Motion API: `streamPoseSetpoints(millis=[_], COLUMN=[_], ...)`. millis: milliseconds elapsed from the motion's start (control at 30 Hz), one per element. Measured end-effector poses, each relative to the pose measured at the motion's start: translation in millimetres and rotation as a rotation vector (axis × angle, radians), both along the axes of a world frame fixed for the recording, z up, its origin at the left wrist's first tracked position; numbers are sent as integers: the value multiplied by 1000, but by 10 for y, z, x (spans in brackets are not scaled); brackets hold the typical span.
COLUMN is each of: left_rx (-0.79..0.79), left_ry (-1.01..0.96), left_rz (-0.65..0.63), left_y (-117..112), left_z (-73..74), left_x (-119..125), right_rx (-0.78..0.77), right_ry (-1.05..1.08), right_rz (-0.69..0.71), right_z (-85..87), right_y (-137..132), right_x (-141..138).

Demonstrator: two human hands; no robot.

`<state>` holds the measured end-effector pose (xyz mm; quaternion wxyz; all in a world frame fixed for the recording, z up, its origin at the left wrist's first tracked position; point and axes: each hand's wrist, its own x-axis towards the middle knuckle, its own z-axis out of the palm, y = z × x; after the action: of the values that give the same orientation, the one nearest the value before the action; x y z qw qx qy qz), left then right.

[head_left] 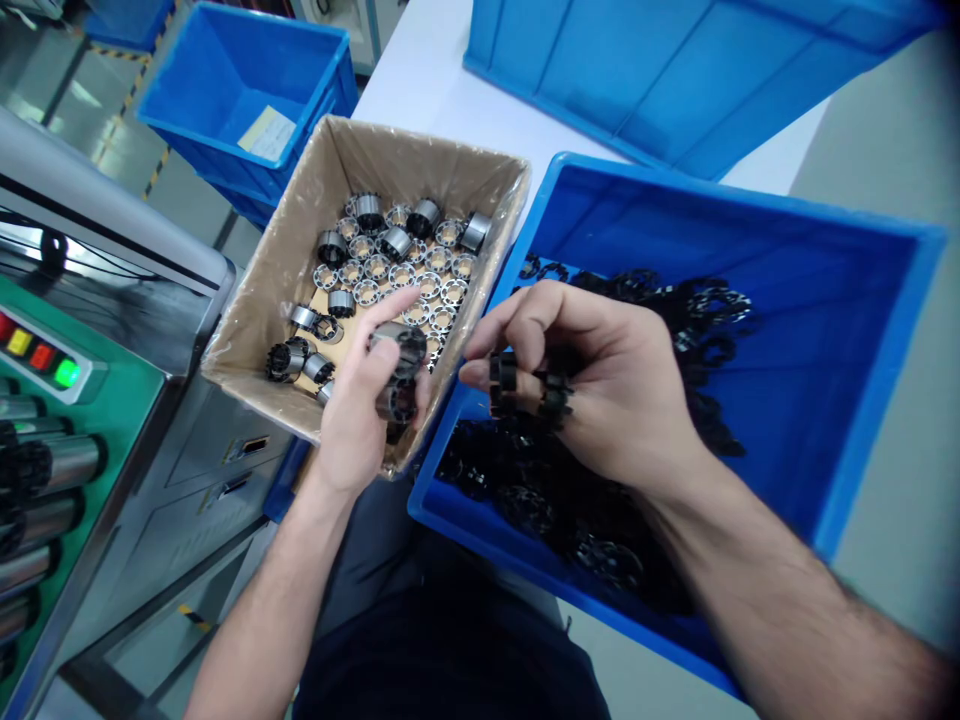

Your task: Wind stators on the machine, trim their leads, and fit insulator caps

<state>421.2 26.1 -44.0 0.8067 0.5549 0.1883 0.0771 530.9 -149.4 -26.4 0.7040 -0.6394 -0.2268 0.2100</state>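
Head view: left hand (358,410) is closed around a stack of slotted metal cores (401,350), thumb on the near side and fingers wrapped behind. There look to be two short cylinders, one above the other. The stack sits over the cardboard box's (259,300) near right corner, just inside the rim.

- Stack long axis runs roughly up-down in frame, top leaning slightly toward the box's right wall. The upper core sticks out above the fingertips and the lower one sits down in the grip. It's blurred, so I can't tell which way the end faces point.
- Right hand (607,395) is just right of the box, half curled with the knuckles up. Black plastic rings (504,372) are pinched at the fingertips, at least two, and they look slipped over the fingers. The ring openings face roughly toward the box. There's a small gap between these rings and the stack, so no contact.
- Inside the box there's a plastic liner and loose metal cores (390,265). Most stand on end in rows at the middle, and a few lie on their sides toward the left and far walls.
- Blue bin (870,400) butts against the box's right wall. A pile of black rings (525,505) lies in it, under the right hand.
- Left of the box is a green control panel (112,420) with red, yellow and green buttons.
- Beyond the box's far left corner is another blue crate (217,80) with a paper slip (268,132) in it.
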Motion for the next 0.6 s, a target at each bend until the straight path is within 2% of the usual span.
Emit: streamPoseSetpoints(millis=[133,233,367,500,600], left_rx=[147,215,137,3,-18], left_ry=[-78,-78,-104,-36,18], left_rz=[-159,-174,-106,-31,-48], left_y=[2,-8,-11,-28,-46], left_z=[-65,-98,-118,-70,-33], left_x=[-75,-103,-85,-56,-71], right_rx=[-23,10,44,80,72], right_ry=[-134,-144,-12,52,31], right_rz=[-54,11,141,85,60], right_z=[-37,-29,-2,-7,-28], right_y=[3,-8,-40,-12,28], right_x=[-21,-23,5,-11,-50])
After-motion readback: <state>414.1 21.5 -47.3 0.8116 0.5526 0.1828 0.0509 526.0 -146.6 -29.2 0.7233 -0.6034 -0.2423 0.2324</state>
